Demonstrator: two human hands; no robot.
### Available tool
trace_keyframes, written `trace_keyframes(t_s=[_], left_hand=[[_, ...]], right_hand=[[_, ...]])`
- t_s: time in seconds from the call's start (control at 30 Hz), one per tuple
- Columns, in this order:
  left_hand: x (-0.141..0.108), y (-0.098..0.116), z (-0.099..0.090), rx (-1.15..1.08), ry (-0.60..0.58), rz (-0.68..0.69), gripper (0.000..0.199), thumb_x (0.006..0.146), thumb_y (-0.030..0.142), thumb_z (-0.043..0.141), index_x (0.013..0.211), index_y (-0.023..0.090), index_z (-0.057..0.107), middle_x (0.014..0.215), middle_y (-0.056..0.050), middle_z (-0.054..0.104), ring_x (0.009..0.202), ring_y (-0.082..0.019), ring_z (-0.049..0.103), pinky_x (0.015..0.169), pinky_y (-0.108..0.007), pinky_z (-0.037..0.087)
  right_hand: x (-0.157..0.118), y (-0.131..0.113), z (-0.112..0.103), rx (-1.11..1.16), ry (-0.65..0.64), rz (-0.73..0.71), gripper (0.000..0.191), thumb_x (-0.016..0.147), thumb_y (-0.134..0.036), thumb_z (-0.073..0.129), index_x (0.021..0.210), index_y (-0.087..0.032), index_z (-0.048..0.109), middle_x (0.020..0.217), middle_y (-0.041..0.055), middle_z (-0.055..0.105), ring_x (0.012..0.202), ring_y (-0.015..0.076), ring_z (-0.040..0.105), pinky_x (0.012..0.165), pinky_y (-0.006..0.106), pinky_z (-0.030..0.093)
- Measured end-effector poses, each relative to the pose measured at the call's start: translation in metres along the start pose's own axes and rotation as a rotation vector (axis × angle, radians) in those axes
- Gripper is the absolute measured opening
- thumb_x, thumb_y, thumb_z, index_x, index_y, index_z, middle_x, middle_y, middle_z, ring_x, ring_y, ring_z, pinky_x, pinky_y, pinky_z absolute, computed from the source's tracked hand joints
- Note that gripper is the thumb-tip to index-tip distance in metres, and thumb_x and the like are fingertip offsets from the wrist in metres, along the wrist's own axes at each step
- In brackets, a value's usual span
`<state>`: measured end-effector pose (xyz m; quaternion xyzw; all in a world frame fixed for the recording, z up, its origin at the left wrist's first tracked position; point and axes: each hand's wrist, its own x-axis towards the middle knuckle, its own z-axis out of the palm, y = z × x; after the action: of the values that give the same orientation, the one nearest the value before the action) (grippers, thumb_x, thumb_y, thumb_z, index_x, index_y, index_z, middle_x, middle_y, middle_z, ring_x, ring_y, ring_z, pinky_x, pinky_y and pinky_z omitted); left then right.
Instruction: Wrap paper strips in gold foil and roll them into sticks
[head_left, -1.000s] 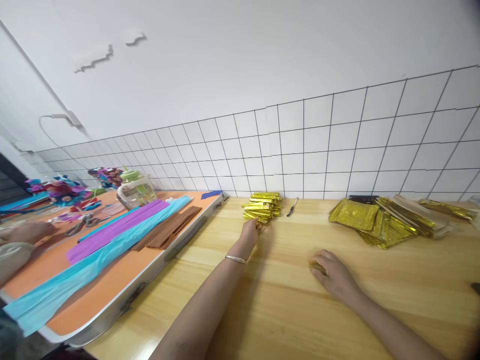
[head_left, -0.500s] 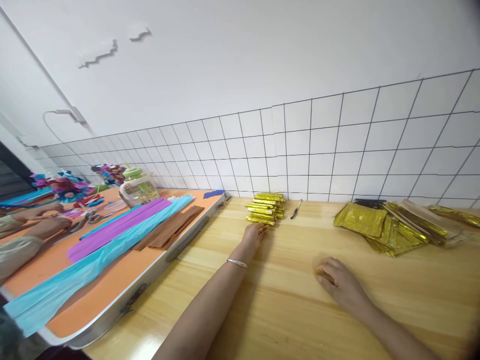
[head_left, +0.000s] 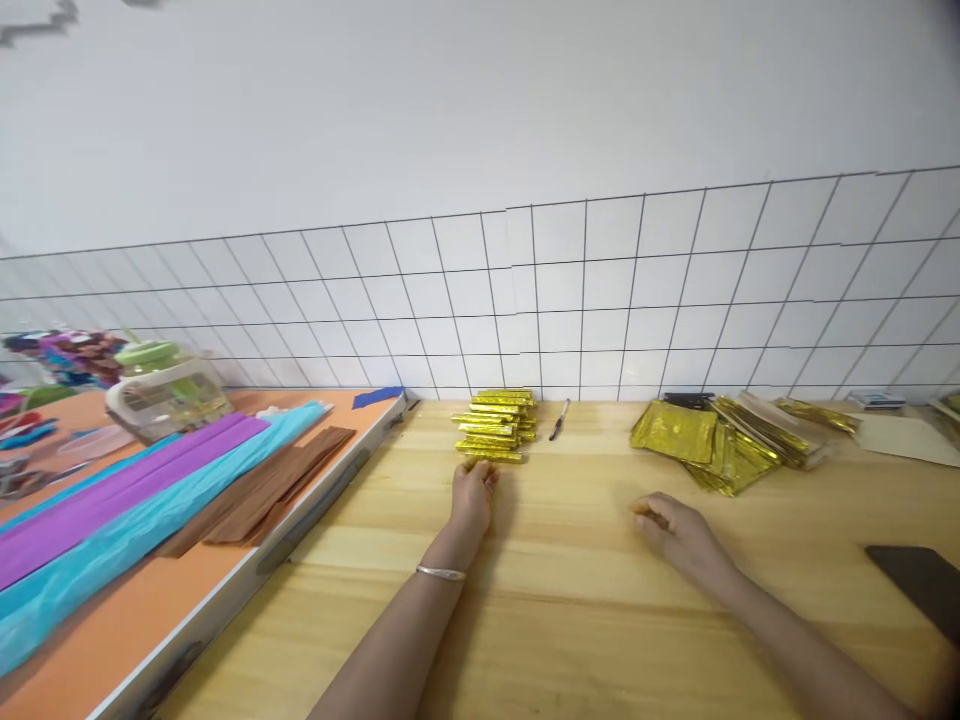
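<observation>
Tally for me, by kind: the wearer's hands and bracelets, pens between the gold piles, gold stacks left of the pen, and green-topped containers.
Hands (left hand, right hand): 2
Bracelet: 1
Pen: 1
Gold stack left of the pen: 1
Green-topped container: 1
Total: 6

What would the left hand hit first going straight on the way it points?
Likely the near edge of the pile of gold foil strips, just past the fingertips of the left hand. Depth is unclear here: I can't tell if they touch.
</observation>
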<state>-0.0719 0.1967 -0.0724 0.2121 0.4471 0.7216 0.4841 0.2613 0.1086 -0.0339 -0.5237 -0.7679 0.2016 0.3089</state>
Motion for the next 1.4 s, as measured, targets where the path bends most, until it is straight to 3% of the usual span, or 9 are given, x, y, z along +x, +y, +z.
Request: trace_keyframes(t_s=[0.17,0.3,0.43,0.7,0.93,1.1,1.23,1.33,1.4], left_hand=[[-0.008,-0.005,0.004,0.055,0.001,0.092,0.03,0.072,0.012,0.061,0.099,0.019,0.049,0.082,0.0,0.055,0.066,-0.008,0.057,0.065,-0.024,0.05],[-0.01,-0.008,0.004,0.106,-0.009,0.151,0.03,0.072,0.018,0.062,0.1,0.02,0.05,0.082,0.001,0.055,0.064,-0.007,0.055,0.063,-0.023,0.048],[-0.01,-0.009,0.004,0.153,-0.053,0.185,0.03,0.071,0.024,0.064,0.098,0.019,0.052,0.077,0.002,0.056,0.063,-0.008,0.055,0.061,-0.022,0.046],[-0.012,-0.009,0.007,0.241,-0.122,0.204,0.035,0.067,0.032,0.069,0.095,0.017,0.056,0.078,0.0,0.059,0.063,-0.01,0.054,0.057,-0.021,0.043],[-0.019,-0.004,0.009,0.279,-0.152,0.218,0.034,0.066,0.031,0.069,0.094,0.017,0.057,0.076,0.001,0.059,0.061,-0.008,0.053,0.058,-0.019,0.041],[-0.024,0.0,0.013,0.279,-0.152,0.206,0.035,0.063,0.031,0.071,0.091,0.016,0.058,0.072,0.001,0.059,0.058,-0.008,0.052,0.056,-0.019,0.041],[-0.028,0.003,0.016,0.282,-0.15,0.198,0.033,0.062,0.03,0.072,0.089,0.017,0.059,0.069,0.001,0.059,0.057,-0.008,0.053,0.055,-0.019,0.041],[-0.03,0.005,0.018,0.292,-0.143,0.185,0.031,0.062,0.03,0.072,0.088,0.017,0.059,0.067,0.001,0.06,0.057,-0.009,0.054,0.055,-0.019,0.041],[-0.032,0.007,0.019,0.305,-0.145,0.174,0.03,0.063,0.028,0.072,0.087,0.017,0.06,0.067,0.001,0.06,0.057,-0.009,0.054,0.056,-0.019,0.042]], right_hand=[[0.044,0.024,-0.048,-0.455,0.082,-0.052,0.033,0.084,-0.034,0.042,0.112,-0.023,0.055,0.112,0.0062,0.06,0.106,0.0223,0.052,0.092,0.036,0.039],[0.084,0.053,-0.072,-0.542,0.081,0.008,0.058,0.078,-0.042,0.051,0.13,-0.018,0.042,0.133,0.0118,0.046,0.122,0.0284,0.038,0.1,0.042,0.029],[0.092,0.086,-0.068,-0.58,0.051,0.082,0.079,0.072,-0.051,0.057,0.136,-0.012,0.033,0.137,0.0176,0.04,0.125,0.0355,0.033,0.098,0.05,0.027],[0.069,0.116,-0.059,-0.599,0.07,0.122,0.054,0.075,-0.033,0.055,0.126,-0.019,0.046,0.122,0.0106,0.053,0.112,0.0286,0.044,0.091,0.04,0.031],[0.072,0.117,-0.065,-0.543,0.049,0.084,0.043,0.083,-0.048,0.042,0.112,-0.02,0.058,0.106,0.0088,0.059,0.099,0.0251,0.05,0.082,0.036,0.036],[0.068,0.116,-0.073,-0.504,0.05,0.009,0.032,0.087,-0.035,0.039,0.101,-0.021,0.065,0.093,0.007,0.063,0.092,0.0228,0.053,0.084,0.036,0.036],[0.061,0.102,-0.087,-0.496,0.2,-0.03,0.044,0.083,-0.016,0.037,0.125,-0.019,0.049,0.127,0.0098,0.05,0.121,0.0279,0.037,0.099,0.044,0.024],[0.056,0.069,-0.086,-0.457,0.467,-0.112,0.057,0.081,-0.01,0.036,0.136,-0.022,0.034,0.144,0.0047,0.028,0.132,0.0277,0.021,0.105,0.046,0.017],[0.053,0.039,-0.072,-0.429,0.503,-0.199,0.063,0.079,-0.005,0.034,0.139,-0.026,0.029,0.149,0.001,0.018,0.134,0.0268,0.016,0.106,0.047,0.017]])
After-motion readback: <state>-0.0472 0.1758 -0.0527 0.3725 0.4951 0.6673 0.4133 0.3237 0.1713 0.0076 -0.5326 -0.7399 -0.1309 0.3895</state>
